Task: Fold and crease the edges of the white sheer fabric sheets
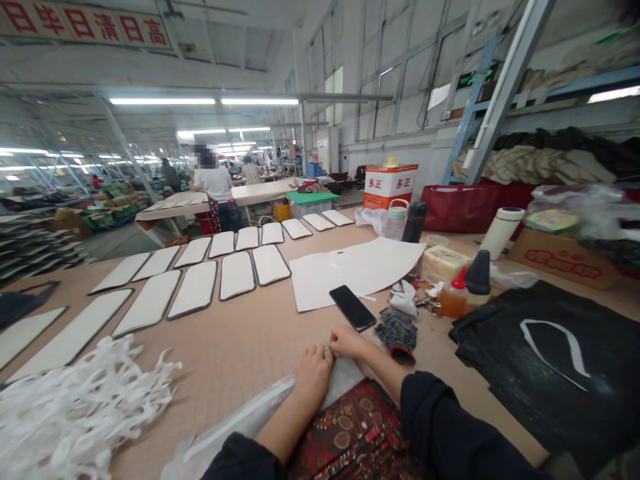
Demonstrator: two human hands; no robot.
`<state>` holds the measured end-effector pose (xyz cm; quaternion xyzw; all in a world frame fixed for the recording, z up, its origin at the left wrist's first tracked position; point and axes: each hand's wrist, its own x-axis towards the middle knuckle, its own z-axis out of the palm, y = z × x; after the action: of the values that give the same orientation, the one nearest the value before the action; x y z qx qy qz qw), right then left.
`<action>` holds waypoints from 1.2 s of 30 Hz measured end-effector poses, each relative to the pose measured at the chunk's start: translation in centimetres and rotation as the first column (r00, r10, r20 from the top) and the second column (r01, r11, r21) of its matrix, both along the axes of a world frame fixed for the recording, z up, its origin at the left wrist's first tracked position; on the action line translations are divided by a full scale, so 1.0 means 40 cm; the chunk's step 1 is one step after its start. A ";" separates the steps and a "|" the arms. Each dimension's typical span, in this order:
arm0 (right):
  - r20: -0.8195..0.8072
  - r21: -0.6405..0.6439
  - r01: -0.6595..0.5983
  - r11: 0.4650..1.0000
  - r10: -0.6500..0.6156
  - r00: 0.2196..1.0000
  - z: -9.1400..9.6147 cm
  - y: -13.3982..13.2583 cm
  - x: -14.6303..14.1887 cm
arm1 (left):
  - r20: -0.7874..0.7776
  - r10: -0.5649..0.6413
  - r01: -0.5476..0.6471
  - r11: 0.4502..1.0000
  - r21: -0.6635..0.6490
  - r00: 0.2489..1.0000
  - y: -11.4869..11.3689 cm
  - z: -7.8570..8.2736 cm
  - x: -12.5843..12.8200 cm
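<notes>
One long surface (pixel 240 360) fills the lower half of the frame, with many black-edged white panels (pixel 195 290) laid in rows across its left side and a black cloth (pixel 540 373) spread at lower right. At bottom centre lies a pale plastic sheet (pixel 343 381), its long axis running from the hands toward the lower left. The left hand (pixel 313 377) and right hand (pixel 349 341) sit together at its upper tip, the right hand slightly higher, their fingertips meeting at its edge; whether they clamp it, I cannot tell. A phone (pixel 353 308) lies just above them.
</notes>
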<state>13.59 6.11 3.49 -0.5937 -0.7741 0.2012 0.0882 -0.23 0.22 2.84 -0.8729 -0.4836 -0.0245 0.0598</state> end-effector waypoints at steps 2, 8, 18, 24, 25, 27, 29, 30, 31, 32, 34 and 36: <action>0.005 -0.002 -0.004 1.000 0.004 1.000 -0.005 0.007 -0.001 | -0.005 -0.002 0.002 1.000 0.011 1.000 0.002 -0.004 -0.001; 0.010 0.018 0.000 1.000 0.000 1.000 -0.014 0.015 -0.005 | 0.008 -0.011 0.010 0.998 0.066 1.000 0.004 -0.018 -0.002; -0.077 0.101 0.049 0.994 -0.041 0.996 -0.054 0.013 0.003 | 0.093 0.021 -0.018 0.999 -0.032 0.995 0.001 -0.012 -0.003; -0.150 0.217 0.027 0.976 0.006 0.989 -0.057 -0.041 -0.004 | 0.166 0.125 -0.112 0.990 -0.085 0.978 0.012 -0.024 -0.014; -0.159 0.220 0.001 0.976 0.035 0.987 -0.061 -0.052 -0.004 | 0.180 0.151 -0.135 0.986 -0.099 0.972 0.015 -0.026 -0.019; -0.176 0.217 -0.063 0.974 0.103 0.979 -0.069 -0.070 -0.002 | 0.201 0.193 -0.170 0.977 -0.127 0.960 0.018 -0.029 -0.032; -0.173 0.223 -0.125 0.967 0.166 0.971 -0.073 -0.081 0.000 | 0.206 0.200 -0.172 0.974 -0.146 0.958 0.016 -0.029 -0.045; -0.160 0.230 -0.153 0.961 0.193 0.968 -0.071 -0.085 0.001 | 0.202 0.190 -0.161 0.975 -0.150 0.961 0.013 -0.027 -0.051; -0.139 0.236 -0.181 0.955 0.217 0.966 -0.067 -0.090 0.001 | 0.194 0.170 -0.142 0.978 -0.150 0.966 0.008 -0.026 -0.055; -0.109 0.238 -0.207 0.949 0.238 0.965 -0.061 -0.094 0.001 | 0.183 0.143 -0.117 0.982 -0.146 0.973 0.003 -0.024 -0.059; -0.036 0.239 -0.265 0.934 0.281 0.959 -0.047 -0.107 0.001 | 0.153 0.083 -0.063 0.989 -0.134 0.985 -0.008 -0.020 -0.061; 0.042 0.244 -0.327 0.913 0.327 0.944 -0.034 -0.122 0.001 | 0.120 0.029 -0.014 0.992 -0.124 0.992 -0.020 -0.016 -0.062</action>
<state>13.65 1.23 2.14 -0.4401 -0.8815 0.1149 0.1264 -2.72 -0.58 2.19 -0.8665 -0.4963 -0.0471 -0.0236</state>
